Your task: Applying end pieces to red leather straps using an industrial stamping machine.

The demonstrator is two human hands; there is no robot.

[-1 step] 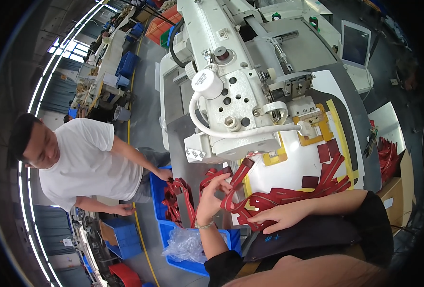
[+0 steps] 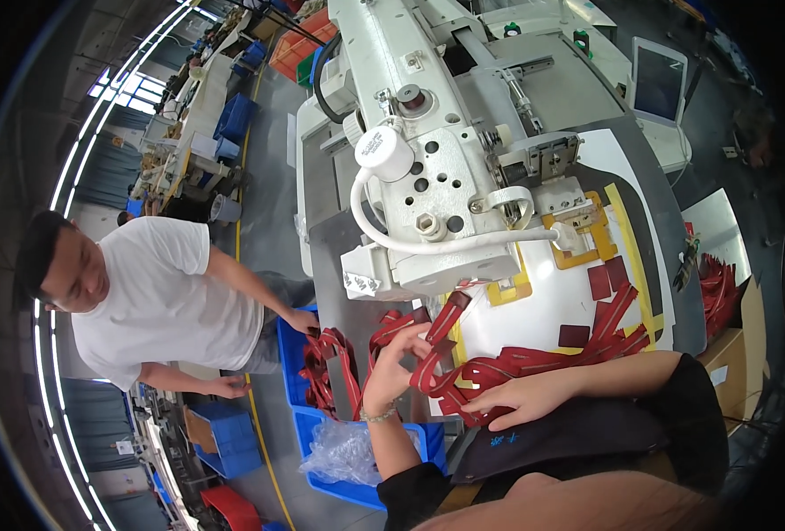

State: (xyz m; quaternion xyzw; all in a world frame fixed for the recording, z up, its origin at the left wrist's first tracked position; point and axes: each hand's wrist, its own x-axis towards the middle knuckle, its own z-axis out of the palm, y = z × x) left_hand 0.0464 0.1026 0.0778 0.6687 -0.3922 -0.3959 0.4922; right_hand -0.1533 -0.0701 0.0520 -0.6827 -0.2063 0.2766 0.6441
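A dark red strap (image 2: 446, 324) with a pale line down its middle stands up in a loop near the machine head. My left hand (image 2: 392, 372) is closed on this strap, thumb and fingers pinching it. More red straps (image 2: 534, 361) lie tangled along the near edge of the white plate (image 2: 498, 329). Over their left end rests my right hand (image 2: 525, 403), its fingers stretched out and touching the straps. Small dark red patches (image 2: 574, 336) lie on the plate. Ahead is a white sewing machine (image 2: 432, 190); its needle area is hidden behind the head.
Red straps hang into a blue bin (image 2: 290, 358) at the left, beside a bin with clear plastic (image 2: 344, 451). A person in a white shirt (image 2: 158, 305) stands there, one hand at the straps. At the right are a cardboard box (image 2: 738, 363) and a screen (image 2: 658, 81).
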